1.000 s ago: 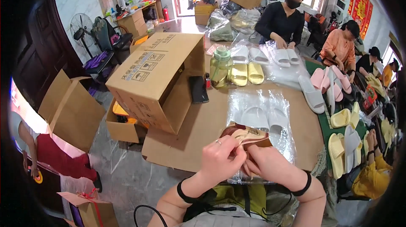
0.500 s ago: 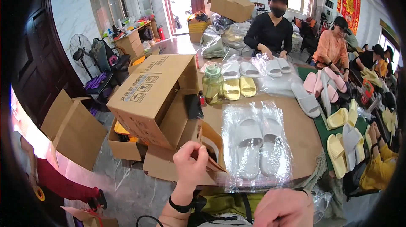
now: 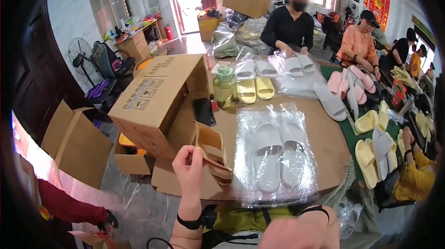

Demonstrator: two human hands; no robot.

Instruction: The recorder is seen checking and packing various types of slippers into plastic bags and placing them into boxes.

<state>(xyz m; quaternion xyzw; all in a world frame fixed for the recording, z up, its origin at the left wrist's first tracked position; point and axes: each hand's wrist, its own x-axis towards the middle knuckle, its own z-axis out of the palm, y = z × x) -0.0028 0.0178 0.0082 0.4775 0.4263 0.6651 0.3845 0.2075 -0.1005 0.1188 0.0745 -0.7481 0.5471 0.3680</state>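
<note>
Our left hand pinches the brown paper bag beside the bagged white slippers; right hand, grip unclear. That bag could tear from the thin pinch.

Right hand cut off at bottom edge, blurred; fingers probably hidden.

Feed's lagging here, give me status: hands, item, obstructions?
Left hand pinching brown paper bag at table edge. Right hand low, empty. Bagged white slippers beside it; open cardboard box close left.
</note>
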